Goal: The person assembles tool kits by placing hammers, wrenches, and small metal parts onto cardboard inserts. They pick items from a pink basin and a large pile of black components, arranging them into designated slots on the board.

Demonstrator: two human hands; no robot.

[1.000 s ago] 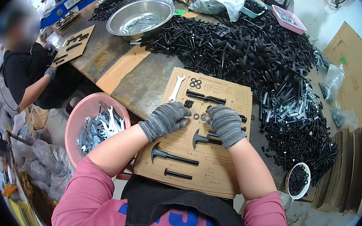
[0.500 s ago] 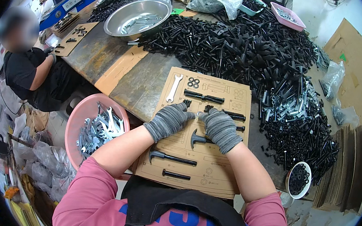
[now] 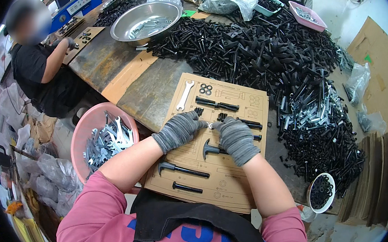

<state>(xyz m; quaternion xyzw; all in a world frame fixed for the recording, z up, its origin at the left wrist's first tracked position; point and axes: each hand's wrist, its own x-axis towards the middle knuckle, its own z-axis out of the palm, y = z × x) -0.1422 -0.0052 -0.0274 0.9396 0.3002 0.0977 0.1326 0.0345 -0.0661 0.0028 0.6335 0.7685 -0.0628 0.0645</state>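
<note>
At the far left, a person in dark clothing (image 3: pixel 38 74) is seen beside the tabletop (image 3: pixel 91 65). A pink tub (image 3: pixel 80 137) is heaped with grey wrenches (image 3: pixel 117 133); farther back, silver rods (image 3: pixel 149 27) are contained in a steel bowl (image 3: pixel 128 16). On a printed cardboard sheet (image 3: pixel 234 187), a single wrench (image 3: pixel 185 95) is laid at the upper left, near four black rings (image 3: pixel 205 89). The gloved left hand (image 3: pixel 181 130) is held over the sheet with its fingers narrowed toward a small silver ring (image 3: pixel 210 125), which is seen between both hands' fingertips. The gloved right hand (image 3: pixel 236 138) is likewise narrowed beside it; whether the ring is gripped by either hand cannot be told. Nearer the body, a black hooked tool (image 3: pixel 183 170) is laid flat. Farther right, loose silver pieces (image 3: pixel 316 108) are heaped, and more black rings (image 3: pixel 321 191) are held in a white bowl (image 3: pixel 330 202).
</note>
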